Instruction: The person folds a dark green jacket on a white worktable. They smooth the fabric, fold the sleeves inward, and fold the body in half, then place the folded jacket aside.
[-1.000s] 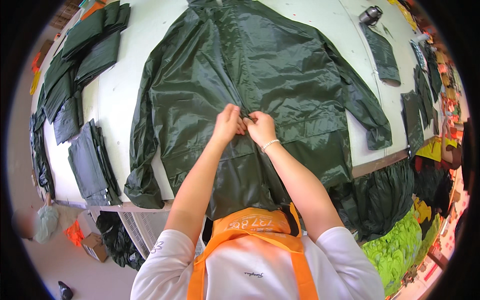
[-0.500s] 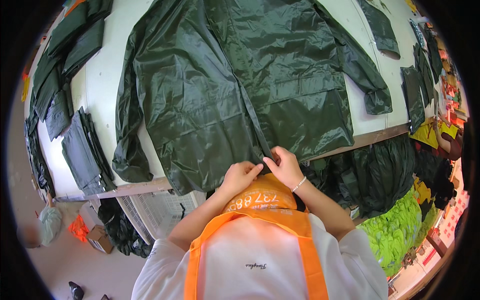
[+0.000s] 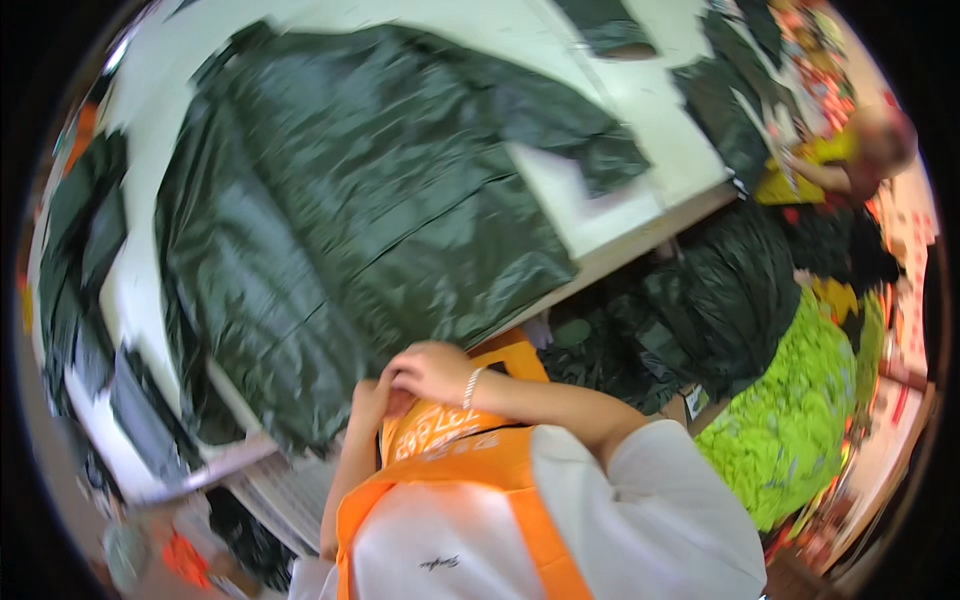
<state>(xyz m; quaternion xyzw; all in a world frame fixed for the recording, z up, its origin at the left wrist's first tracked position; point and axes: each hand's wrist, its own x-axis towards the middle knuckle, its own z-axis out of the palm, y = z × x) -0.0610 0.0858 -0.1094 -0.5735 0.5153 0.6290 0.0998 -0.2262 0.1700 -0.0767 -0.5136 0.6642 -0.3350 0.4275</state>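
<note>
A dark green shiny rain jacket [image 3: 330, 200] lies spread over the white table, its hem toward me. My right hand [image 3: 436, 374], with a pale beaded bracelet at the wrist, is at the near end of the jacket's front, fingers bent and closed. Against it, just to the left, is my left hand [image 3: 370, 402], closed too, its fingertips partly covered by the right hand. Both hands are in front of my orange apron [image 3: 440, 470]. Blur and overlap hide what lies between the fingers.
Folded dark garments [image 3: 145, 415] lie along the table's left side, more dark pieces [image 3: 725, 110] at the right. Below the table's edge hang bunched dark garments [image 3: 700, 300] beside a bright green heap [image 3: 785, 430]. Another person [image 3: 850, 165] is at the far right.
The view has swung, so the jacket appears turned and shifted left. My hands, slightly apart before at the jacket's front edge, now meet, the right one overlapping the left.
</note>
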